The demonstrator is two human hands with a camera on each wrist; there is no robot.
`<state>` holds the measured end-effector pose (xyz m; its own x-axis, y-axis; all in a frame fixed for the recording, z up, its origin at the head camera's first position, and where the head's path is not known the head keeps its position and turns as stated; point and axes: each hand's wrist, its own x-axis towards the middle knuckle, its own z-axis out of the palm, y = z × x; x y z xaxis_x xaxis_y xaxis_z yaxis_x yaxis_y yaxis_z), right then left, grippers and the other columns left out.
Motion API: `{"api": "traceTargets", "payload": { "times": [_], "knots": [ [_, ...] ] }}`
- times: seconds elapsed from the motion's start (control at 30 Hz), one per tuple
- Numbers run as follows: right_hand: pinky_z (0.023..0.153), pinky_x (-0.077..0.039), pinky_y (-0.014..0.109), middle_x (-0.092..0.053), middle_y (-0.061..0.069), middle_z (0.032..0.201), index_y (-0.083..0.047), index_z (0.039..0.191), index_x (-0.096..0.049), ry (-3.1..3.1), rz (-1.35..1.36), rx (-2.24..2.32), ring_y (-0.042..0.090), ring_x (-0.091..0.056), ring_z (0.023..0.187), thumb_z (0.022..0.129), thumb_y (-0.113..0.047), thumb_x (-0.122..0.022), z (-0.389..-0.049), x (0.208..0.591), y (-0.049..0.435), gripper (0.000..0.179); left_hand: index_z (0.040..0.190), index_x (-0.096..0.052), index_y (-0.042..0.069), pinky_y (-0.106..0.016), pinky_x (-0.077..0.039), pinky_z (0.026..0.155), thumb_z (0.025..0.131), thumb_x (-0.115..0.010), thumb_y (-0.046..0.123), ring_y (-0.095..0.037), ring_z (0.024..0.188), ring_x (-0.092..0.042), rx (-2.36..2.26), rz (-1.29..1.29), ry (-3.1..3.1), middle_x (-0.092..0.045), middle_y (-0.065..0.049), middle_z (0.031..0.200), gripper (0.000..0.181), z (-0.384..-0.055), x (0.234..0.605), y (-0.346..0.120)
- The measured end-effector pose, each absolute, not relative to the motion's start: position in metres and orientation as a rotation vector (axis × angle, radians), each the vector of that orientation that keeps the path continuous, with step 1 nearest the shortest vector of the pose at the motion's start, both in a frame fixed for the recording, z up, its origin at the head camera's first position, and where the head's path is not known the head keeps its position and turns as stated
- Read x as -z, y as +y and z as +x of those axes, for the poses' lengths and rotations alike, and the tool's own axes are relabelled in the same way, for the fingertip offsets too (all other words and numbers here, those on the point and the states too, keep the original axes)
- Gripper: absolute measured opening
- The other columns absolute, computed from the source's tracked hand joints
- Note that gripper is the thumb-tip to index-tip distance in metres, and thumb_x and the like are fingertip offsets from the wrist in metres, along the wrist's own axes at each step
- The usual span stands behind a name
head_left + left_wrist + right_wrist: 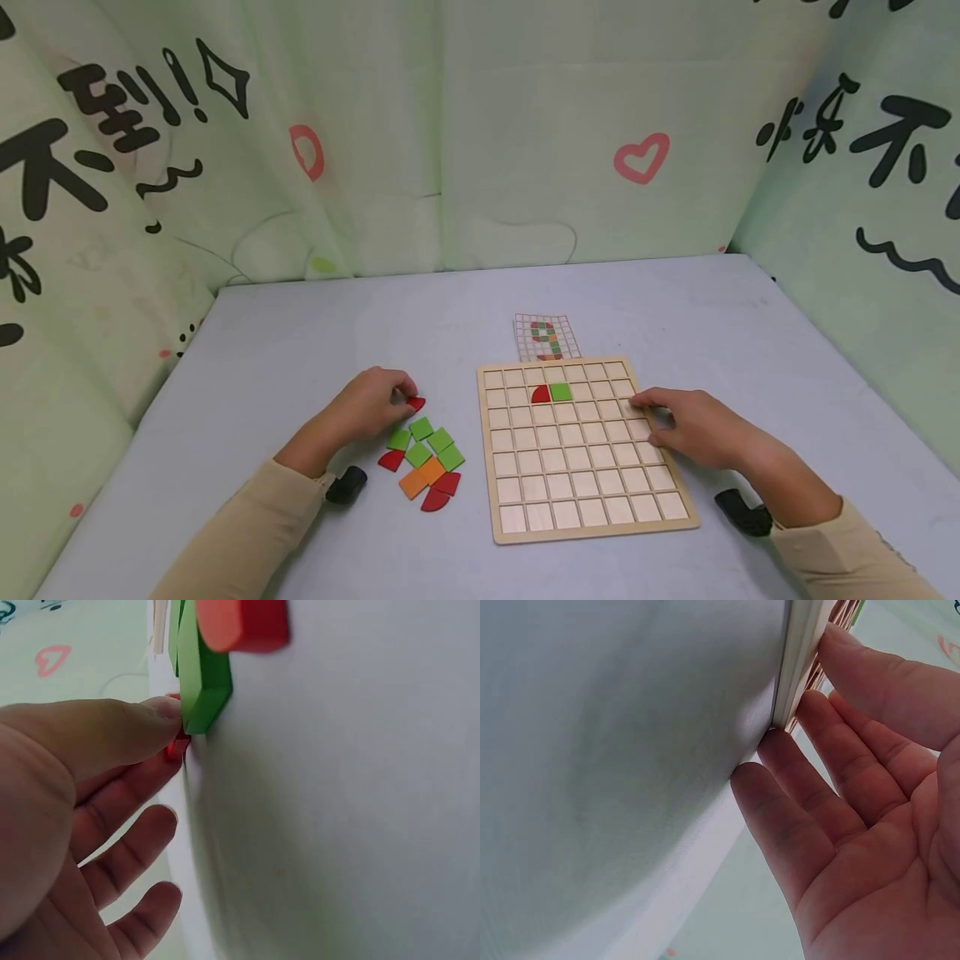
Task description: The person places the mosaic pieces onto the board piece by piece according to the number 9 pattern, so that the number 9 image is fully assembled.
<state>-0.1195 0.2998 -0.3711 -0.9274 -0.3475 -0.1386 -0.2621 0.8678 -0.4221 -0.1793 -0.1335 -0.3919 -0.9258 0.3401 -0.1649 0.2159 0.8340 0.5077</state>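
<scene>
My left hand (366, 405) pinches a red quarter-circle tile (417, 403) between thumb and index finger, low over the table at the far side of a tile cluster. In the left wrist view the held tile is mostly hidden behind the thumb (142, 724). The wooden grid board (592, 533) lies flat, with a red quarter-circle (541, 394) and a green square (560, 392) side by side in an upper row. At the board's right edge rests my right hand (697, 425); its thumb lies on the rim and its extended fingers touch the side.
Loose green squares (418, 454), orange squares (431, 470) and red quarter-circles (447, 483) lie left of the board. A printed pattern card (525, 337) lies just beyond its far edge. Curtains (525, 150) hang around the white table (360, 317).
</scene>
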Motion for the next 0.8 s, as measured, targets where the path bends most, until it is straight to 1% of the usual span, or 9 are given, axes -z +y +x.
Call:
{"api": "traceTargets", "payload": {
  "times": [0.1,0.2,0.37,0.43,0.6,0.8],
  "knots": [
    [0.094,-0.044,0.058,-0.060,0.024,0.130,-0.002,0.130,-0.062,2.830,-0.465,0.600,0.045,-0.054,0.121,0.085,-0.011,-0.076,-0.1195,0.3709,0.2995,0.048,0.105,-0.070,0.009,-0.031,-0.053,0.076,0.088,-0.078,0.015,-0.021,0.091,-0.055,-0.661,0.437,2.801,-0.064,-0.002,0.096,0.020,-0.1791,0.3916,-0.1320],
    [0.093,-0.044,0.058,-0.060,0.024,0.130,-0.003,0.130,-0.062,2.827,-0.465,0.603,0.045,-0.054,0.121,0.085,-0.011,-0.076,-0.1198,0.3709,0.3002,0.047,0.107,-0.069,0.009,-0.032,-0.055,0.079,0.088,-0.079,0.015,-0.022,0.095,-0.056,-0.675,0.425,2.807,-0.065,-0.003,0.099,0.022,-0.1785,0.3919,-0.1316],
    [0.094,-0.044,0.057,-0.060,0.024,0.130,-0.003,0.129,-0.063,2.824,-0.466,0.600,0.044,-0.054,0.121,0.085,-0.012,-0.076,-0.1196,0.3701,0.3000,0.047,0.115,-0.068,0.008,-0.039,-0.053,0.091,0.090,-0.074,0.007,-0.027,0.109,-0.058,-0.776,0.417,2.746,-0.065,-0.006,0.112,0.026,-0.1767,0.3907,-0.1320],
    [0.094,-0.044,0.058,-0.060,0.024,0.130,-0.003,0.129,-0.063,2.824,-0.464,0.597,0.045,-0.054,0.121,0.085,-0.012,-0.076,-0.1194,0.3698,0.2998,0.047,0.117,-0.068,0.008,-0.041,-0.052,0.093,0.091,-0.071,0.003,-0.028,0.112,-0.057,-0.793,0.418,2.727,-0.065,-0.006,0.115,0.027,-0.1763,0.3902,-0.1316],
    [0.094,-0.044,0.057,-0.060,0.024,0.130,-0.004,0.129,-0.063,2.825,-0.458,0.597,0.044,-0.054,0.121,0.085,-0.012,-0.076,-0.1191,0.3699,0.2997,0.047,0.117,-0.068,0.007,-0.041,-0.051,0.095,0.092,-0.067,-0.001,-0.027,0.111,-0.057,-0.794,0.423,2.717,-0.066,-0.005,0.114,0.027,-0.1765,0.3908,-0.1302],
    [0.093,-0.045,0.057,-0.060,0.023,0.130,-0.004,0.130,-0.063,2.827,-0.459,0.591,0.044,-0.055,0.121,0.085,-0.012,-0.076,-0.1196,0.3706,0.2998,0.047,0.113,-0.069,0.007,-0.038,-0.053,0.090,0.091,-0.072,0.004,-0.024,0.102,-0.058,-0.756,0.433,2.749,-0.066,-0.004,0.106,0.023,-0.1767,0.3911,-0.1296]
  ]
}}
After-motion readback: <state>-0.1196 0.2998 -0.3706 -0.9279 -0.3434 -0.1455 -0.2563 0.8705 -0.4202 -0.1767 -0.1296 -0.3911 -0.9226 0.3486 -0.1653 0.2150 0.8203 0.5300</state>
